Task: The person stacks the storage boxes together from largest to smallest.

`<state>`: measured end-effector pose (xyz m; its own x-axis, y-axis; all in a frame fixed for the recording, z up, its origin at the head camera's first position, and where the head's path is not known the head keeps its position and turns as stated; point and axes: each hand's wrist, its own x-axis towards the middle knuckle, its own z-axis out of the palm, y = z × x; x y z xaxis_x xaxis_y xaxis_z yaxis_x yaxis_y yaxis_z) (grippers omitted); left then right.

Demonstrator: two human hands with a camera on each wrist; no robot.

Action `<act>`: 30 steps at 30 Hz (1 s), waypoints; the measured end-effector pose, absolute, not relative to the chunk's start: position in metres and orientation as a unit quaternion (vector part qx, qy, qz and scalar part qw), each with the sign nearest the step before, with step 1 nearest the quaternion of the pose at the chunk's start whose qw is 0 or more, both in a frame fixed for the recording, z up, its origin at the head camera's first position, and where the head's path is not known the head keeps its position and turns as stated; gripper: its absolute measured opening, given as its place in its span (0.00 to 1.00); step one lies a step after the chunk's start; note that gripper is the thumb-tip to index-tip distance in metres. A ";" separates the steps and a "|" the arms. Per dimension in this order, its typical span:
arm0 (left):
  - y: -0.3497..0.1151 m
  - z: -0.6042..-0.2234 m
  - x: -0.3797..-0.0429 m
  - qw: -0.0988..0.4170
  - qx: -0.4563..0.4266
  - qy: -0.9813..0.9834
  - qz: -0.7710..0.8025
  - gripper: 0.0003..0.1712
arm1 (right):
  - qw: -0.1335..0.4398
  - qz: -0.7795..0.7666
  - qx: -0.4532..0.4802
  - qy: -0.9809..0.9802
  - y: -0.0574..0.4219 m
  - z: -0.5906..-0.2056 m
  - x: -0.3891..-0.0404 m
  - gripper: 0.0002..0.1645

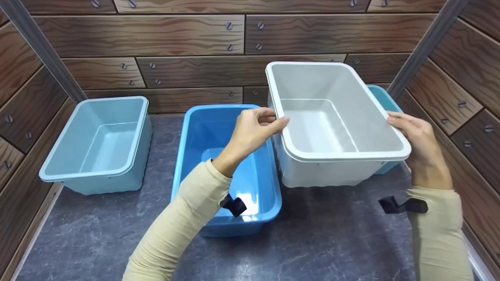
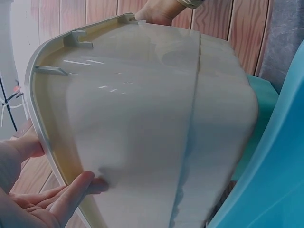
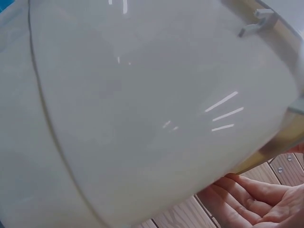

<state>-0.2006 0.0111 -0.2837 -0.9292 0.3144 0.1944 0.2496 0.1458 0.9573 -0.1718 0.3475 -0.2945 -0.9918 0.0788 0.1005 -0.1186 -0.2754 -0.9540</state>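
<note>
We see four plastic tubs. Left tub (image 1: 97, 150) sits on the table (image 1: 101, 234), beside the left wall (image 1: 23, 93). Middle tub (image 1: 250, 171) is on the table to its right, gap between; left sleeve (image 1: 191, 203) crosses over its near part. Raised tub (image 1: 322, 117) is right of the middle one, between left hand (image 1: 258, 127) at its left rim and right hand (image 1: 420, 138) at its right. Behind it we get the far-right tub (image 1: 381, 97), partly hidden, near the right wall (image 1: 472, 70). Back wall (image 1: 187, 37) stands behind all four.
</note>
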 end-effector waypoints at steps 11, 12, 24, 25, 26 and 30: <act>0.007 -0.281 -0.199 0.028 0.181 0.752 0.633 0.22 | 0.062 0.795 0.011 -0.603 0.344 -0.292 -0.170 0.18; 0.006 -0.281 -0.199 0.028 0.181 0.752 0.633 0.22 | 0.061 0.795 0.010 -0.604 0.344 -0.292 -0.170 0.18; 0.001 -0.280 -0.196 0.018 0.187 0.753 0.630 0.21 | 0.066 0.790 0.016 -0.610 0.339 -0.291 -0.169 0.18; 0.000 -0.280 -0.195 0.017 0.187 0.753 0.630 0.21 | 0.066 0.789 0.017 -0.610 0.339 -0.291 -0.169 0.18; 0.000 -0.280 -0.195 0.016 0.188 0.753 0.630 0.21 | 0.066 0.788 0.018 -0.611 0.338 -0.290 -0.169 0.18; -0.002 -0.278 -0.194 0.014 0.187 0.755 0.628 0.21 | 0.065 0.788 0.028 -0.611 0.337 -0.290 -0.169 0.18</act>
